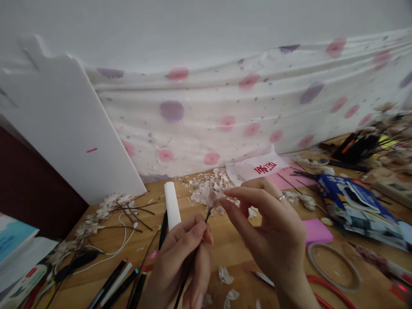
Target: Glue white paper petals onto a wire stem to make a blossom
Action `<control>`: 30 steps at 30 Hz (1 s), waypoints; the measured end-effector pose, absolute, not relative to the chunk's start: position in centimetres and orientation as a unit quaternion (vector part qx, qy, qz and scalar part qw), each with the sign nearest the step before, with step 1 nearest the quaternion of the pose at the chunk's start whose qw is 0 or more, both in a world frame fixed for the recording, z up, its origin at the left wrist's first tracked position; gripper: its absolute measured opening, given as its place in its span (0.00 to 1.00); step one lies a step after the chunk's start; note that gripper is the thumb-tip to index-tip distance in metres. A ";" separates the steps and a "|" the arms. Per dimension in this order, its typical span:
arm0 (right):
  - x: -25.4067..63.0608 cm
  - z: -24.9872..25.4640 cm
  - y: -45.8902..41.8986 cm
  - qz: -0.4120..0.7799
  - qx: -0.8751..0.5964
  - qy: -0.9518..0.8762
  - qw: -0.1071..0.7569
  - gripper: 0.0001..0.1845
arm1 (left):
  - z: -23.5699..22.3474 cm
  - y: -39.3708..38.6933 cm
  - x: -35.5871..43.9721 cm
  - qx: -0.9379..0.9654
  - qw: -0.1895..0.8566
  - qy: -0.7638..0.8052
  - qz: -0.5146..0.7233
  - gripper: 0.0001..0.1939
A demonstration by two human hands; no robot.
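My left hand (186, 257) is closed around the thin dark stem of a handmade flower, which leans upright above the wooden table. Pale pinkish petals (210, 195) top that stem. Close by on the right, my right hand (257, 219), with a ring on one finger, pinches a petal's edge between thumb and forefinger; its other fingers are curled. Behind the flower lies a heap of loose pale petals (219, 177), partly hidden by it. A few more petal scraps (225, 275) lie in front of my hands.
A white roll (173, 204) lies left of the flower. Finished blossoms on stems (112, 204), a white cable and several pens (107, 283) are farther left. To the right are a blue packet (350, 197), a tape roll (334, 266) and a pink block (317, 231). A white board (71, 128) leans at the back.
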State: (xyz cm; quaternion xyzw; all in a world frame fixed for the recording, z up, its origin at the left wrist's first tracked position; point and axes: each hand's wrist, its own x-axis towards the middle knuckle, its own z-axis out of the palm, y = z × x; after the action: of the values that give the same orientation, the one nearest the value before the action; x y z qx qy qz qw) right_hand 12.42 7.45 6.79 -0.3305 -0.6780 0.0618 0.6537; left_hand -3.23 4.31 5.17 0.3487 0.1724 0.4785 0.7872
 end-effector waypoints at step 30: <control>13.2 7.2 7.8 0.022 -0.343 -0.724 0.598 0.10 | 4.6 4.7 -3.6 0.381 0.794 0.141 0.452 0.15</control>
State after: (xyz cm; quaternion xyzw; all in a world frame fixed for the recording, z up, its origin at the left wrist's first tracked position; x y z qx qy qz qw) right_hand 13.22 7.79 7.16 -0.3434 -0.7237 0.0221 0.5982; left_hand -3.62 4.73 4.59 0.3808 0.1410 0.4522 0.7941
